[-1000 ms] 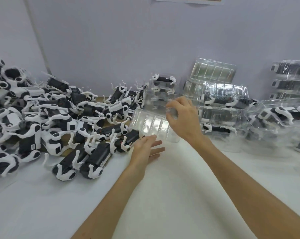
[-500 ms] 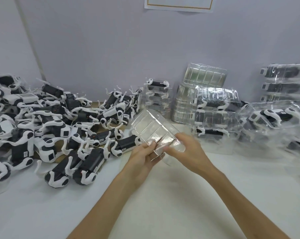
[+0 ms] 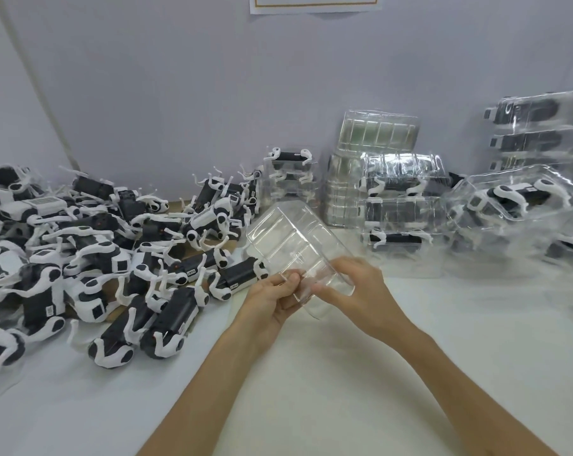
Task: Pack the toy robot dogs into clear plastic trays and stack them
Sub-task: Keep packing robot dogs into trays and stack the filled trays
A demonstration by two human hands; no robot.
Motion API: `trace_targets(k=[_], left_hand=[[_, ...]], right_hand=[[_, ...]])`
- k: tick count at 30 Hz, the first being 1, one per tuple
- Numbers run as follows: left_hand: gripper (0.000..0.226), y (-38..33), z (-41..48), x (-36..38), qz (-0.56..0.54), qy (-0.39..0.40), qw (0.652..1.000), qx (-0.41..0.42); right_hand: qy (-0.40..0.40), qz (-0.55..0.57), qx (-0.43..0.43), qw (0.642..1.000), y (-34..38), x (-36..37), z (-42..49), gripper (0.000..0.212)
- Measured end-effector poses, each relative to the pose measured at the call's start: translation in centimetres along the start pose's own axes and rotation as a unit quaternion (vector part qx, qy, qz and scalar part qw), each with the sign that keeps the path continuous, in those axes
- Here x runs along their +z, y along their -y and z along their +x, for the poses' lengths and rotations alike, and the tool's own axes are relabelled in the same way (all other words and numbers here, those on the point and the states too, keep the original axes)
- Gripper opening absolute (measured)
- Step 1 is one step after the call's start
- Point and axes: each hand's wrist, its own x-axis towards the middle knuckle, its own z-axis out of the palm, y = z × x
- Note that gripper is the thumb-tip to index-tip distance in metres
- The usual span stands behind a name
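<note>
The tray (image 3: 288,245), clear and empty, is now off the worktop (image 3: 344,373) and held in front of the person, its near end low and its far end tilted up toward the heap of dogs (image 3: 114,258). A second ago only the right grip (image 3: 364,291) had it, lifting it away from the stacks by the wall, while the left grip (image 3: 272,301) waited below with fingers spread. Since then the tray has come nearer and both grips have closed on its near edge: the left pinches it between thumb and curled fingers, and the right is clamped on the corner beside it. The thumbs sit close together on the rim, which suggests the person is working the edge apart, either splitting a nested pair or opening the shell. No dog is in this tray yet, so packing of this one has not begun. The nearest dog (image 3: 239,278) lies just left of the left grip. Packed trays (image 3: 400,199) stand stacked behind, with spare empties (image 3: 377,130) on top.
</note>
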Motion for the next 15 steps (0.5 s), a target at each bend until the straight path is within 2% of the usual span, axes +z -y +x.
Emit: trace_targets(k=[3, 11, 15], left_hand=[[0.009, -0.24, -0.02, -0.1, 0.016, -0.001, 1.0, -0.011], [0.009, -0.33, -0.06, 0.2, 0.02, -0.039, 0.999, -0.025], [0.01, 0.08, -0.49, 0.78, 0.033, -0.011, 0.999, 0.033]], right_hand=[[-0.008, -0.019, -0.004, 1.0, -0.13, 0.21, -0.11, 0.016], [-0.015, -0.057, -0.019, 0.998, -0.4, 0.25, -0.24, 0.017], [-0.037, -0.026, -0.012, 0.999, 0.01, 0.58, -0.24, 0.03]])
